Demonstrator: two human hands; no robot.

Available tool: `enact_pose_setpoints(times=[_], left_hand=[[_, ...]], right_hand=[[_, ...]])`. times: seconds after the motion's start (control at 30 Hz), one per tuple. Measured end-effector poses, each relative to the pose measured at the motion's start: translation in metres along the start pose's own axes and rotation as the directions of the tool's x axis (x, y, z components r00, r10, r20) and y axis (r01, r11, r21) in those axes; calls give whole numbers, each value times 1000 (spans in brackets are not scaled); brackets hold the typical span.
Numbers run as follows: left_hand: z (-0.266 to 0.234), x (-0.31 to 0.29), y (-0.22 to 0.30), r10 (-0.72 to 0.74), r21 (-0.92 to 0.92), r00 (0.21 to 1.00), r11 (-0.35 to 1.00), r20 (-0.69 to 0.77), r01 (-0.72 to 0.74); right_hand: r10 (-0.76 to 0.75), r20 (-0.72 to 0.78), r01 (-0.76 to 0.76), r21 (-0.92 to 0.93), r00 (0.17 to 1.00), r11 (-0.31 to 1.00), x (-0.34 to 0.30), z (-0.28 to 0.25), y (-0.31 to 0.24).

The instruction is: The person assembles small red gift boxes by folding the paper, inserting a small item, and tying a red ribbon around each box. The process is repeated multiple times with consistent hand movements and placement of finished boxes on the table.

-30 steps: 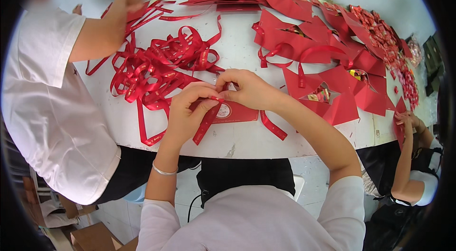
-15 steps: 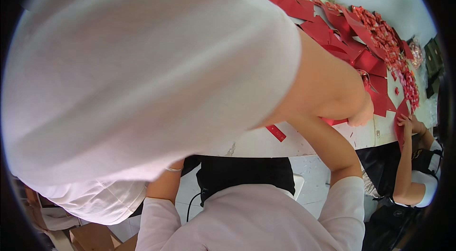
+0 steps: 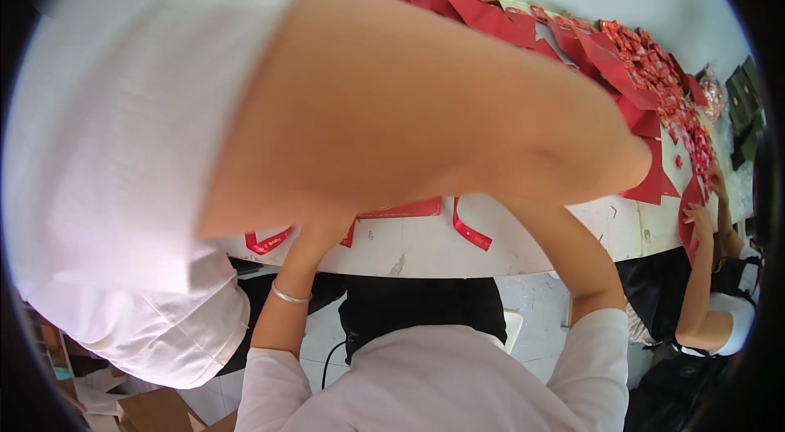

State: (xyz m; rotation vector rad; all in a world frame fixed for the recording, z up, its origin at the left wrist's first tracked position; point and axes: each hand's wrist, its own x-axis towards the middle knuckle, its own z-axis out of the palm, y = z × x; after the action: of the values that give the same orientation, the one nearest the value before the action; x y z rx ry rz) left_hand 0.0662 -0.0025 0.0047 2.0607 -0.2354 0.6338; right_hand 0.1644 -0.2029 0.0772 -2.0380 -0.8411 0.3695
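Another person's bare arm [image 3: 425, 113] crosses in front of me and covers most of both my hands. Only the back of my left hand [image 3: 327, 232] shows below it, at the table beside a bit of red ribbon; its fingers are hidden. My right forearm [image 3: 560, 252] reaches up under that same arm, so the right hand cannot be seen. Between my arms, the edge of a flat red paper piece [image 3: 409, 209] peeks out. A red printed ribbon [image 3: 470, 232] lies curled to its right. Another red ribbon [image 3: 267, 244] rests left of my left hand.
Red paper bags [image 3: 491, 15] line the far side of the white table [image 3: 425, 256]. Small red packets [image 3: 654, 64] are heaped at the far right. A co-worker's hands [image 3: 699, 218] handle a red paper piece [image 3: 688, 215] at the right. A white sleeve [image 3: 147, 121] fills the left.
The crossing arm and its white sleeve have shifted left, and that person's hand has gone from sight. My left wrist with its bracelet, the ribbons and the red paper edge now show.
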Motion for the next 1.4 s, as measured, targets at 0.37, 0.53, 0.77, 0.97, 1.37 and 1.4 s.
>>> enact_pose_setpoints(times=[0.37, 0.53, 0.77, 0.97, 1.37, 1.4], left_hand=[[2, 5, -3, 468, 368, 883, 815, 36, -447], [-8, 8, -4, 471, 393, 877, 792, 94, -468], [1, 14, 8, 388, 450, 920, 832, -54, -325], [-3, 8, 5, 298, 358, 954, 896, -45, -263], [-9, 25, 19, 130, 259, 980, 951, 151, -166], [-8, 28, 23, 118, 254, 981, 955, 155, -155]], right_hand=[[-541, -111, 413, -525, 833, 744, -38, 55, 12], [-714, 72, 454, -815, 697, 361, -31, 59, 28], [-497, 119, 390, -782, 859, 486, -38, 62, 22], [-61, -4, 61, 59, 998, 996, -35, 29, 3], [0, 330, -42, 122, 944, 992, 29, -4, -65], [-202, 238, 235, -116, 950, 965, 20, 9, -53]])
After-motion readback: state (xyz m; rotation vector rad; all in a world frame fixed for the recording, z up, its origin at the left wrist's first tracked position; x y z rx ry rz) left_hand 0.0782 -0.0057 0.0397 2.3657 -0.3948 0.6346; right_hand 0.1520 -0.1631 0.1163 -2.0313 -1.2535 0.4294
